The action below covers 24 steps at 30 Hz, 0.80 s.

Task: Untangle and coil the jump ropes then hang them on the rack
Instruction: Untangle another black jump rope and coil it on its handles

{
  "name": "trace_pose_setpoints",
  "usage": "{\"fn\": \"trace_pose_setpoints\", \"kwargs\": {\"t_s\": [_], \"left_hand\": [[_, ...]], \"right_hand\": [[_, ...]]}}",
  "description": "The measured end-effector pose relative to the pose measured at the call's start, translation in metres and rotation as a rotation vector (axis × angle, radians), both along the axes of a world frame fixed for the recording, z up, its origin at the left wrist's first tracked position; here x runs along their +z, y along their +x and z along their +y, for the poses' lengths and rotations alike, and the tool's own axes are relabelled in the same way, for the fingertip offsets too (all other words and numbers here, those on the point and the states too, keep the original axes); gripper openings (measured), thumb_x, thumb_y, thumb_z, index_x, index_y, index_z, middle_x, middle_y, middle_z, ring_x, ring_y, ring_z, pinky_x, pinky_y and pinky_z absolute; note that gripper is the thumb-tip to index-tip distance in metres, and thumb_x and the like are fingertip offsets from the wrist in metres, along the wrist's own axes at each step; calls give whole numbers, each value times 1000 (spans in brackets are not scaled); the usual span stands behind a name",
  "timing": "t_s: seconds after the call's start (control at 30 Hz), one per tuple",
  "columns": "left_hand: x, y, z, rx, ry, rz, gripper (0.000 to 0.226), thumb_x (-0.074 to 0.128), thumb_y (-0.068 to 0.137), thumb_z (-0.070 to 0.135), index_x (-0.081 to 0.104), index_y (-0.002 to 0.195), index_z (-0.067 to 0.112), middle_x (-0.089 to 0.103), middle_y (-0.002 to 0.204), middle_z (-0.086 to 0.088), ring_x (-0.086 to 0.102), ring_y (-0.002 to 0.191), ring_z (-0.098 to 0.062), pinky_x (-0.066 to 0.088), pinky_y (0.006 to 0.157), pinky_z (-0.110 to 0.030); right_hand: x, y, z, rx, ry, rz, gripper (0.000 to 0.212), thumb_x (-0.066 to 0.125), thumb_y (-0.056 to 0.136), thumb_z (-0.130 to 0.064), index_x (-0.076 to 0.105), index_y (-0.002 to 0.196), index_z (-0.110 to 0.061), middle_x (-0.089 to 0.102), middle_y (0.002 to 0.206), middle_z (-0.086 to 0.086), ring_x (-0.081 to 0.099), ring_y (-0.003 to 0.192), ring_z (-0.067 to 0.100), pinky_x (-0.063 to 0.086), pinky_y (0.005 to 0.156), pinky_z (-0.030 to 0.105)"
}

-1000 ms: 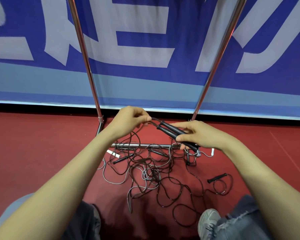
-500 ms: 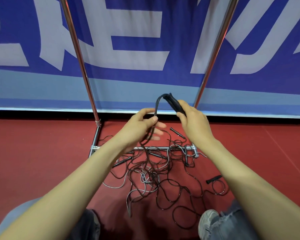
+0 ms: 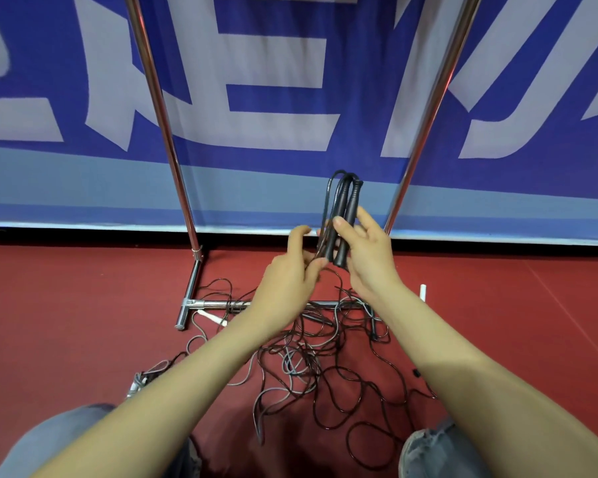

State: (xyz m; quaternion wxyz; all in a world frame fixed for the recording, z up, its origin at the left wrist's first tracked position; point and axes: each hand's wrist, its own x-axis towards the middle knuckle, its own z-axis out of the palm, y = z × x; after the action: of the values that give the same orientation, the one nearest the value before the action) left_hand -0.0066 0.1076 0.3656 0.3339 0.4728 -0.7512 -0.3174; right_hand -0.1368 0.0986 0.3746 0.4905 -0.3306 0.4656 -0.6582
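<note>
My right hand grips two black jump-rope handles side by side, held upright in front of the banner. Their black cord loops over the top of the handles and runs down on the left. My left hand pinches that cord just below and left of the handles. From there the cord drops into a tangled pile of black and grey jump ropes on the red floor. The chrome rack stands behind the pile, with two slanted uprights and a low crossbar.
A blue and white banner closes off the back. A white rope handle lies right of the rack's base, another white handle by the left foot. My knees in jeans frame the pile at the bottom.
My right hand has turned the handles upright and raised them slightly. My left hand moved right and closed on the cord under them. The view shifted, so the rack appears further right.
</note>
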Motion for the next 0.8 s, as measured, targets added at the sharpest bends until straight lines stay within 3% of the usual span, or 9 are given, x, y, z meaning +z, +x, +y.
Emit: {"fn": "trace_pose_setpoints", "kwargs": {"t_s": [0.13, 0.23, 0.3, 0.5, 0.67, 0.8], "left_hand": [[-3, -3, 3, 44, 107, 304, 19, 68, 89, 22, 53, 100, 27, 66, 92, 3, 69, 76, -18, 55, 79, -37], [-1, -3, -1, 96, 298, 531, 25, 73, 84, 18, 62, 105, 20, 71, 91, -5, 71, 81, -26, 55, 87, -49], [-1, -2, -4, 107, 356, 583, 22, 75, 82, 16, 66, 103, 14, 73, 87, -8, 70, 78, -23, 54, 87, -52], [-4, -2, -4, 116, 285, 489, 8, 76, 80, 15, 69, 82, 17, 71, 71, 0, 68, 67, -18, 58, 77, -45], [-4, -2, -1, 118, 185, 383, 6, 74, 82, 17, 71, 87, 14, 71, 72, 2, 66, 63, -12, 57, 71, -30], [-7, -3, 3, 106, 125, 272, 11, 73, 84, 20, 71, 93, 14, 71, 73, 5, 64, 61, -5, 50, 66, -18]], "right_hand": [[3, 1, -2, -3, 6, -201, 24, 51, 97, -7, 54, 122, -8, 65, 92, 7, 67, 93, 29, 58, 72, 38], [1, 6, -2, -1, -9, -266, 24, 53, 97, -10, 56, 121, -11, 63, 97, 11, 64, 93, 28, 56, 73, 41], [-1, 9, -3, -22, 0, -295, 25, 53, 97, -12, 57, 122, -13, 63, 98, 11, 63, 94, 27, 56, 75, 40], [-1, 12, -1, -24, 9, -336, 30, 51, 99, -17, 54, 129, -16, 63, 92, 4, 67, 82, 21, 56, 68, 30], [1, 13, 2, 2, 12, -143, 32, 57, 95, -10, 53, 127, -15, 64, 100, 8, 67, 82, 17, 54, 60, 23], [-3, 16, 5, 20, 31, 34, 39, 60, 93, -4, 52, 120, -31, 61, 98, 3, 65, 74, 9, 50, 57, 20]]}}
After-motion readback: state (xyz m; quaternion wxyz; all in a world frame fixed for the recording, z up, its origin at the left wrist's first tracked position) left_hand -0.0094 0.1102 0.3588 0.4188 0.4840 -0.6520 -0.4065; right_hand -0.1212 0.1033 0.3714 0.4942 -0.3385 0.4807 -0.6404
